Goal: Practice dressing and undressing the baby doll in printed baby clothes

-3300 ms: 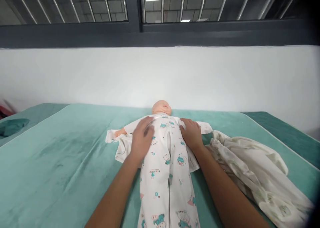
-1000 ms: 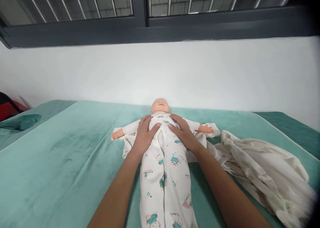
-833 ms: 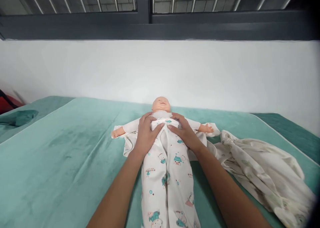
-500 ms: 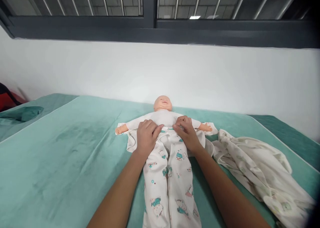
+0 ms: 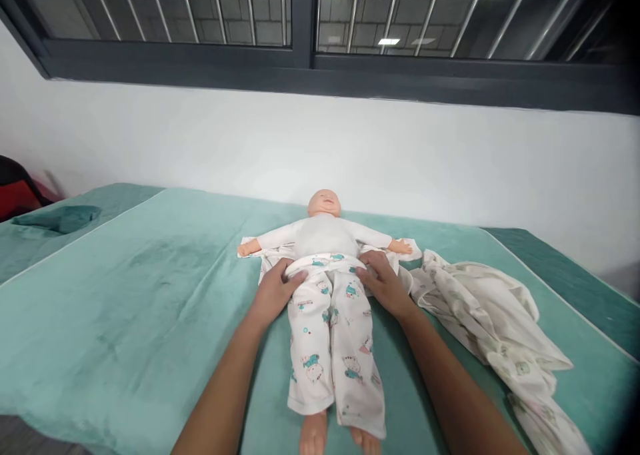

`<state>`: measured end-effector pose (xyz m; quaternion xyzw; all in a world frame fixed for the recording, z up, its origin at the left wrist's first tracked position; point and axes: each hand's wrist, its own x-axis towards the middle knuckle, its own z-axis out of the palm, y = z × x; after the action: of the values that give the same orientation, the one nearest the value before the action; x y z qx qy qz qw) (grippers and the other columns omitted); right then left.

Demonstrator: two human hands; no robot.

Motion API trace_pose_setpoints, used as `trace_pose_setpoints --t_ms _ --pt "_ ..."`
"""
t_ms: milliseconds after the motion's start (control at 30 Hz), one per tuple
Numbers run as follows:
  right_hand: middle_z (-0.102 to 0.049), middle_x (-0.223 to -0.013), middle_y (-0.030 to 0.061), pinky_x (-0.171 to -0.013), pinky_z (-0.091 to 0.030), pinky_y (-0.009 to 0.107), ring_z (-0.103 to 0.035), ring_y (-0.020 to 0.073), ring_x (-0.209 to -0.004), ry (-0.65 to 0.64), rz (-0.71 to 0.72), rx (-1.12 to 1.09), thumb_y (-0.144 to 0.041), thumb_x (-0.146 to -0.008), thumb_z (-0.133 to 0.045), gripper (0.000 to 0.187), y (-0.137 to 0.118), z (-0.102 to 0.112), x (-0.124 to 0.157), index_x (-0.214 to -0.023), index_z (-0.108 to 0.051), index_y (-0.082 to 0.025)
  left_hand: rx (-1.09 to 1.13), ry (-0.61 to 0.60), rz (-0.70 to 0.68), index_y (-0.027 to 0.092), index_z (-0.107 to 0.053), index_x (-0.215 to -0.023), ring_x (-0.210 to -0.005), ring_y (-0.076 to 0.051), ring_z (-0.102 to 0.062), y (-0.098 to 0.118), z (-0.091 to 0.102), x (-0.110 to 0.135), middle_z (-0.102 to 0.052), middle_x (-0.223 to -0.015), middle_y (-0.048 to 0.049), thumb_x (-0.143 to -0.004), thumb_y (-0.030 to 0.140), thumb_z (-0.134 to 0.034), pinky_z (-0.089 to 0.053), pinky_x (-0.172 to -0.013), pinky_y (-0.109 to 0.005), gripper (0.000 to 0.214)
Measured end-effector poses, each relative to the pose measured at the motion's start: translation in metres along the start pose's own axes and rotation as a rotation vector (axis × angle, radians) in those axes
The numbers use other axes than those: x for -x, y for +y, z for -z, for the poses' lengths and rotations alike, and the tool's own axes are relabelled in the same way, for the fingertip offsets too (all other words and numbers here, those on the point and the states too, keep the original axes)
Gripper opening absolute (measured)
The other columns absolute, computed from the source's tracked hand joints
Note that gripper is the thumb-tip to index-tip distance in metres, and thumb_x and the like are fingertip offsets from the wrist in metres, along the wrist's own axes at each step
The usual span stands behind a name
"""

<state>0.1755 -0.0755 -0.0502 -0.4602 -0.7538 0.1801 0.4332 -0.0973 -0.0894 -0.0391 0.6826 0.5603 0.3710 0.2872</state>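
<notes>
A baby doll lies on its back, arms spread, in a white long-sleeved top. White printed baby trousers cover its legs up to the waist, and its bare feet show below the hems. My left hand is closed at the trousers' left hip, thumb in front and fingers partly hidden behind. At the right hip my right hand holds the side of the trousers in the same way. An opened white garment is spread beneath the doll's arms and back.
A crumpled pale printed cloth lies to the right on the green bed cover. Behind the bed stand a white wall and a dark window frame. A red and black object is at far left.
My hands have moved from the front of the waistband outward and down to the hips. The camera view has shifted, and the doll's feet now show below the trouser hems.
</notes>
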Motion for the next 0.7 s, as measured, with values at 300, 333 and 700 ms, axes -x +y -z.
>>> trace_pose_setpoints --t_ms 300,333,700 --pt "-0.047 -0.077 -0.0029 -0.065 -0.037 0.027 -0.045 0.0149 -0.073 -0.150 -0.206 -0.139 -0.049 -0.082 -0.064 0.031 -0.021 0.005 0.039 -0.078 -0.049 -0.022 0.147 -0.043 0.019 0.021 -0.056 -0.107 -0.093 -0.020 -0.058 0.000 0.000 0.033 -0.063 -0.102 -0.0020 -0.073 0.040 -0.069 -0.046 -0.081 -0.030 0.042" --pt "-0.045 -0.073 -0.0034 -0.064 -0.035 0.026 -0.044 0.0143 -0.070 -0.130 -0.204 -0.115 -0.048 -0.082 -0.064 0.033 -0.024 0.003 0.041 -0.074 -0.047 -0.021 0.089 0.001 0.013 0.020 -0.058 -0.101 -0.090 -0.020 -0.057 -0.001 -0.004 0.034 -0.064 -0.097 -0.0014 -0.074 0.038 -0.067 -0.045 -0.079 -0.030 0.033" --pt "-0.042 -0.070 -0.0042 -0.060 -0.034 0.025 -0.038 0.0133 -0.066 0.030 -0.369 -0.315 -0.051 -0.084 -0.059 0.033 -0.045 -0.013 0.063 -0.078 -0.048 -0.021 0.003 0.068 -0.017 0.021 -0.054 -0.094 -0.081 -0.019 -0.057 -0.007 -0.012 0.044 -0.061 -0.087 -0.0001 -0.082 0.030 -0.050 -0.044 -0.072 -0.028 0.016"
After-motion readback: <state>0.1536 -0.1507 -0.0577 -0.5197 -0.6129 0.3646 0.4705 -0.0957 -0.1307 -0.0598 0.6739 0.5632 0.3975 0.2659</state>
